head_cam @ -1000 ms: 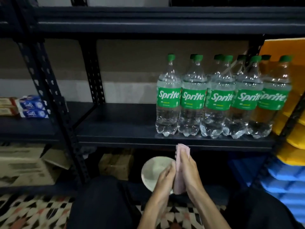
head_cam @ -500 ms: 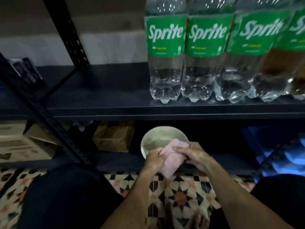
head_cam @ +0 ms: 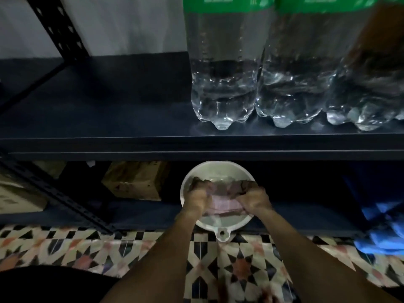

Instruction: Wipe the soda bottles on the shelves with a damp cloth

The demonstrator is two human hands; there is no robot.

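Observation:
Clear soda bottles (head_cam: 223,68) with green labels stand in a row on the dark metal shelf (head_cam: 109,101), at the upper right of the head view. Below the shelf sits a white bowl (head_cam: 220,235) holding water. Over it, a pink cloth (head_cam: 220,199) is stretched between both hands. My left hand (head_cam: 197,199) grips the cloth's left end and my right hand (head_cam: 254,200) grips its right end, both down inside the bowl.
A slanted shelf upright (head_cam: 54,197) crosses the lower left. Cardboard boxes (head_cam: 135,182) sit on the lower shelf beside the bowl. Blue containers (head_cam: 380,219) are at the right. A patterned tile floor (head_cam: 238,267) lies under my forearms.
The view has tilted down and closer. My hands have lowered the cloth from in front of the shelf into the bowl and spread it out between them.

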